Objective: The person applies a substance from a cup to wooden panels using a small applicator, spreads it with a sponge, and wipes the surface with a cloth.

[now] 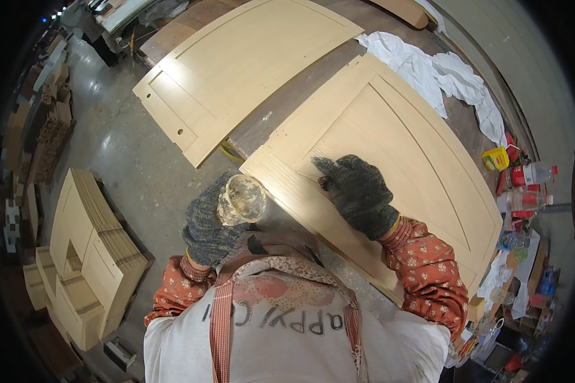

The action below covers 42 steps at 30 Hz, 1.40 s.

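My left hand [204,231], in a dark knit glove, grips a round cup [242,199] crusted with pale, dried smears. The cup is tilted beside the near left corner of a cream wooden door panel [399,163]. Above that panel is my right hand [359,195], gloved the same way. Its index finger reaches out to the panel's frame near a groove, the thumb stands apart, and the other fingers are bent. Nothing shows in this hand. The undersides of its fingers are hidden.
A second cream panel [249,60] with two small holes lies beyond. White crumpled cloth [456,80] is at the far right, near a yellow box [495,158] and plastic bottles [531,174]. Stacked panels [86,255] stand on the floor at left. A person [91,29] stands far back left.
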### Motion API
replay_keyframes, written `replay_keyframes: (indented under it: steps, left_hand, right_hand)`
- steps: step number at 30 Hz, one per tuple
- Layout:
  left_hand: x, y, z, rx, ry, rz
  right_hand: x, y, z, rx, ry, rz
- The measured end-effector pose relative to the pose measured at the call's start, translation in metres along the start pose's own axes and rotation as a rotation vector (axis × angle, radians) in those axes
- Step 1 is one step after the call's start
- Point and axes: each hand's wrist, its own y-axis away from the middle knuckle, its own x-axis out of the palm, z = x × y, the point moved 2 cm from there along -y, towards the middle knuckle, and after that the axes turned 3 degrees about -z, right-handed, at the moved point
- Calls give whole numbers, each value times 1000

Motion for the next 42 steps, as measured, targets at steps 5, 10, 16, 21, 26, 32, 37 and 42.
replay_keyframes:
  steps: [5, 10, 16, 21, 26, 32, 37, 42]
  left_hand:
    - [-1, 2, 0, -1, -10, -11]
    - [1, -2, -5, 45, -43, 21]
    - [3, -3, -6, 79, -105, 37]
    - [5, -2, -3, 48, -23, 30]
    - [9, -5, -3, 77, 27, 47]
    - [12, 3, 5, -50, 175, 50]
    - [-1, 12, 9, -183, -3, 25]
    - [-2, 14, 11, -76, -58, -28]
  right_hand:
    - [-10, -8, 7, 31, 110, 58]
    - [-1, -3, -2, -317, 250, -278]
    - [-10, -7, 11, -85, 50, -107]
    - [-25, -11, 37, -53, 13, -74]
    - [-12, 5, 34, -309, -105, -111]
    - [-37, -4, 56, -228, 113, 184]
    - [-42, 6, 34, -127, 92, 119]
    - [-35, 5, 16, -217, 118, -44]
